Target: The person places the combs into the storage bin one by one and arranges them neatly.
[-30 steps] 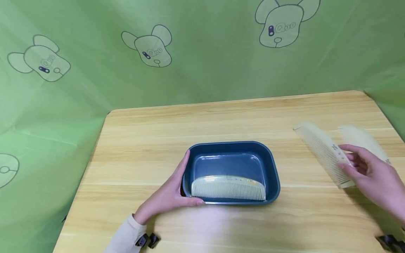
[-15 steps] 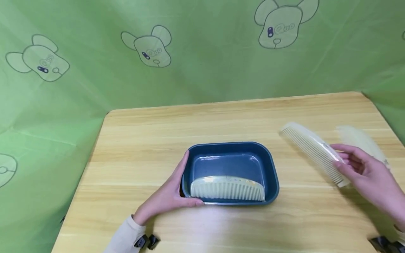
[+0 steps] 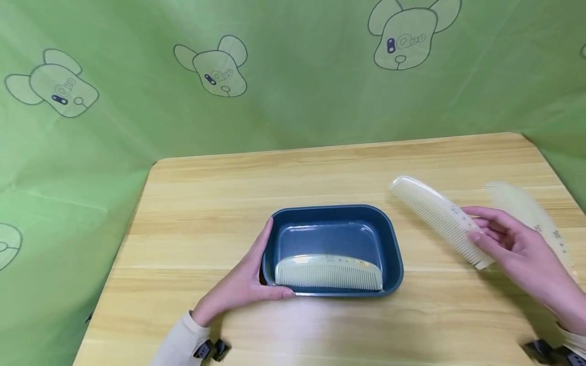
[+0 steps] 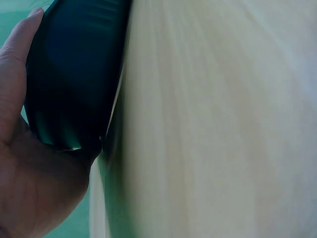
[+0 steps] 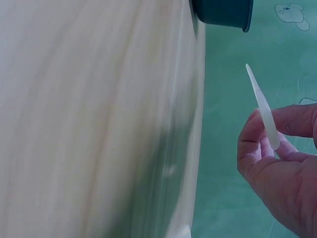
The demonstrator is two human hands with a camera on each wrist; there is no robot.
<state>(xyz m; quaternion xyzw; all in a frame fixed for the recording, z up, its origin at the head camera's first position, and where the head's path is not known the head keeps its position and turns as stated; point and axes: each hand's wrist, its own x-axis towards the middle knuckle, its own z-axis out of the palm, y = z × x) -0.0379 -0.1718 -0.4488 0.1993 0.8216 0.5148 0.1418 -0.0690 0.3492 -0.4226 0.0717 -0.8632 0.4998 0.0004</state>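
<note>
A pale, translucent comb (image 3: 432, 213) with small printed flowers is pinched between the thumb and fingers of my right hand (image 3: 517, 249). It is held above the table, teeth toward the front left; edge-on, the comb (image 5: 262, 106) looks thin in the right wrist view. My left hand (image 3: 244, 279) lies against the near left corner of a dark blue rectangular box (image 3: 397, 254), its fingers extended along the left wall and its thumb along the front. Inside, near the front wall, lies a similar comb (image 3: 329, 273). In the left wrist view the box (image 4: 74, 74) shows its dark outer side.
More pale comb surface (image 3: 519, 203) lies on the wooden table (image 3: 229, 198), partly behind my right hand; whether it is one comb or several overlapping, I cannot tell. A green cloth (image 3: 297, 101) with printed mouse-like heads hangs behind the table.
My right hand has moved left with the comb, bringing it nearer the box, and the comb has turned slightly. My left hand, the box and the comb in it have stayed put.
</note>
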